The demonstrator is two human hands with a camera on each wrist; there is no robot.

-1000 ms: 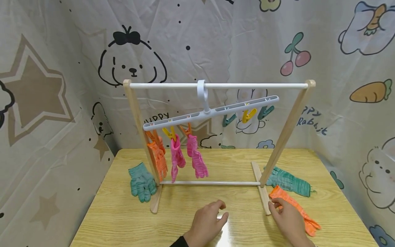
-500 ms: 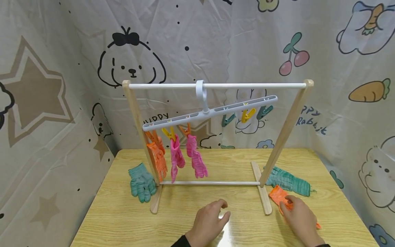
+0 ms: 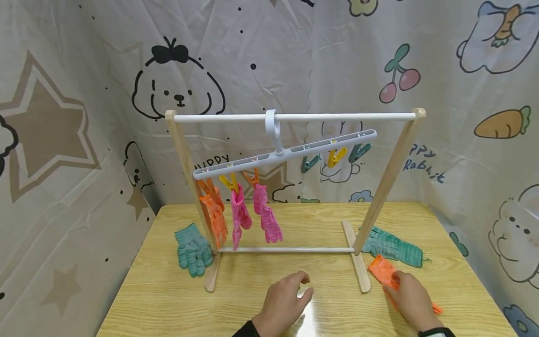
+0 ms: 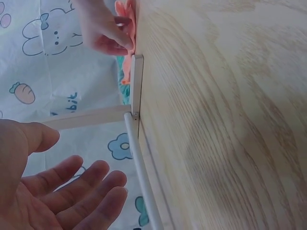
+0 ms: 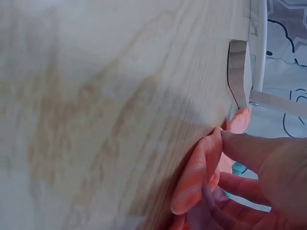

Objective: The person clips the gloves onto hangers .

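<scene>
Fingers of the right hand (image 3: 410, 296) seem to pinch the orange glove (image 3: 384, 272) lying flat near the surface's (image 3: 160, 299) right edge, just beside the rack's foot (image 3: 357, 270). Left hand (image 3: 283, 302) rests relaxed, fingers spread, on bare wood before the rack.

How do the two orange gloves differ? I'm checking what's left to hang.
The hung orange glove dangles upright from a clip on the hanger; the loose orange glove lies flat on the table, pinched by the right hand. Both look the same orange knit.

Orange knit glove (image 3: 384, 272) flat on the bench (image 3: 252, 299), by the rack's right foot, under curled fingers (image 5: 240, 146).
</scene>
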